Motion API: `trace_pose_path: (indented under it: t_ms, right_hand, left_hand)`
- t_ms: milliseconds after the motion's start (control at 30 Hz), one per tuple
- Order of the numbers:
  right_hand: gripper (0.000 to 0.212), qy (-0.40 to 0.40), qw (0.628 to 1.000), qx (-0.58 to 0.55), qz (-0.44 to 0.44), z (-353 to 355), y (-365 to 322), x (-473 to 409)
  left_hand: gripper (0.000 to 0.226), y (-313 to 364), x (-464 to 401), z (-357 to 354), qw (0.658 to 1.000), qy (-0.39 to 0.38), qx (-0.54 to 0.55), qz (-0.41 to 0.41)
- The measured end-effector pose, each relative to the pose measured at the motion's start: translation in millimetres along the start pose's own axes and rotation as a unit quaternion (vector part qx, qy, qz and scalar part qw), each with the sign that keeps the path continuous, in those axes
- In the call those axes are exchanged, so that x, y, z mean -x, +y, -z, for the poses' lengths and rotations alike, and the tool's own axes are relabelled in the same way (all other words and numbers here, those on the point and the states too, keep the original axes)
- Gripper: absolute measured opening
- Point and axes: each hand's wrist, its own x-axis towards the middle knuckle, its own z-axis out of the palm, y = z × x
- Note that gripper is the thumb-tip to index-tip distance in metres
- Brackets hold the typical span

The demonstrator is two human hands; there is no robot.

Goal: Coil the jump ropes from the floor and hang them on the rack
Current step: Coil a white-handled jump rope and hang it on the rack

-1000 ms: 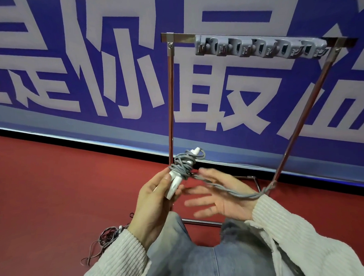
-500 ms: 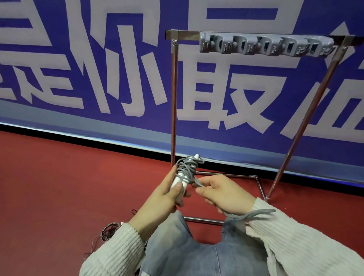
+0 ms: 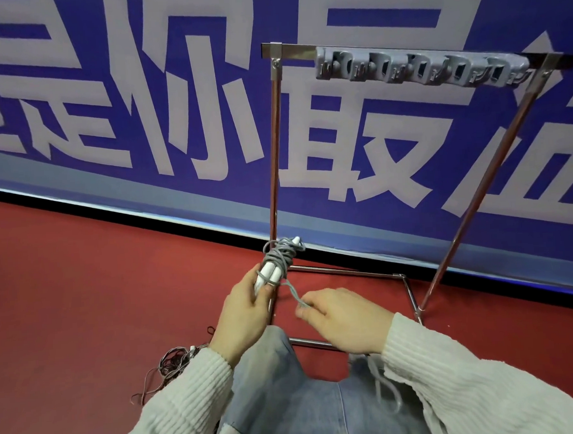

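My left hand (image 3: 242, 313) grips the two white handles of a grey jump rope (image 3: 279, 260), whose cord is wound in several turns round the handle tops. A loose strand runs down from the bundle to my right hand (image 3: 342, 316), which pinches it between thumb and fingers. More of that cord hangs over my right forearm onto my lap (image 3: 385, 387). The metal rack (image 3: 273, 144) stands just behind the bundle, with a row of grey hooks (image 3: 420, 67) on its top bar. Another tangled dark rope (image 3: 173, 362) lies on the red floor by my left sleeve.
A blue banner with large white characters (image 3: 173, 106) covers the wall behind the rack. The rack's base bars (image 3: 344, 273) lie on the red floor around my knees. My jeans fill the bottom middle of the view.
My right hand went from spread open with the cord across it to curled, pinching the strand lower and nearer my body. The bundle in my left hand stayed almost in place.
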Motion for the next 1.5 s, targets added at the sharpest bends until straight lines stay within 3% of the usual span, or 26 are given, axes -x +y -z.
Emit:
trace_pose_path:
  t_ms: [67,133,233,333,467,533,600,667,700,767,833,900,967,1067,1133,1167,1267,1367,1400,1467,1500]
  right_hand:
    - [0.028,-0.014,0.997,0.078,0.016,2,-4,2]
    - [0.025,0.007,0.989,0.143,0.041,13,-7,1]
    - [0.021,0.03,0.986,0.148,0.073,41,-4,-8]
    - [0.014,-0.024,0.997,0.021,0.076,67,13,-16]
    - [0.019,-0.059,0.99,-0.103,0.072,58,41,-18]
    - [0.033,-0.068,0.979,-0.168,0.091,35,45,-13]
    - [0.038,-0.076,0.95,-0.298,0.049,12,45,-5]
    - [0.018,-0.049,0.947,-0.316,0.041,-7,40,4]
    - [0.022,-0.023,0.96,-0.275,0.049,-13,38,7]
    - [0.027,0.024,0.992,-0.087,0.089,-20,32,12]
    - [0.03,0.035,0.988,0.12,0.088,-22,24,19]
    - [0.03,0.044,0.971,0.203,0.118,-17,15,22]
    - [0.027,0.052,0.948,0.248,0.192,0,3,20]
    - [0.018,0.015,0.967,0.139,0.214,29,-1,7]
    - [0.011,-0.056,0.985,-0.046,0.156,41,5,0]
    - [0.008,-0.082,0.976,-0.162,0.12,46,9,1]
    - [0.01,-0.104,0.885,-0.452,0.034,43,24,4]
    - [0.007,-0.096,0.803,-0.586,0.054,24,27,1]
    - [0.007,-0.094,0.749,-0.651,0.082,12,27,0]
    - [0.026,-0.079,0.594,-0.798,0.066,-13,18,1]
    - [0.029,-0.05,0.549,-0.833,0.048,-23,13,0]
  left_hand:
    - [0.047,-10,2,-7,0.988,-0.02,-0.153,-0.018]
    - [0.063,-10,14,-16,0.951,-0.08,-0.293,-0.063]
    - [0.073,-2,34,-20,0.895,-0.177,-0.366,-0.185]
    - [0.068,-4,41,-5,0.877,-0.217,-0.326,-0.281]
    - [0.043,2,54,16,0.919,-0.176,-0.183,-0.301]
    - [0.039,10,62,15,0.935,-0.16,-0.092,-0.304]
    - [0.038,15,64,15,0.965,-0.101,0.025,-0.239]
    - [0.028,15,58,17,0.983,-0.038,0.12,-0.136]
    - [0.021,14,54,17,0.987,-0.02,0.131,-0.094]
    - [0.015,8,46,11,0.995,-0.015,0.091,-0.031]
    - [0.019,-2,39,4,0.998,-0.026,0.046,0.022]
    - [0.033,-10,36,1,0.997,-0.052,-0.062,0.013]
    - [0.04,-12,39,-1,0.974,-0.115,-0.189,-0.054]
    - [0.028,-2,51,-6,0.92,-0.23,-0.261,-0.181]
    - [0.023,6,56,-1,0.9,-0.26,-0.245,-0.252]
    - [0.028,10,57,4,0.904,-0.26,-0.21,-0.264]
    - [0.042,21,64,15,0.936,-0.257,-0.032,-0.238]
    - [0.04,29,69,11,0.943,-0.243,0.158,-0.164]
    - [0.038,28,67,8,0.939,-0.227,0.221,-0.132]
    - [0.039,22,64,-1,0.914,-0.2,0.35,-0.052]
    - [0.044,20,62,-5,0.893,-0.188,0.41,-0.016]
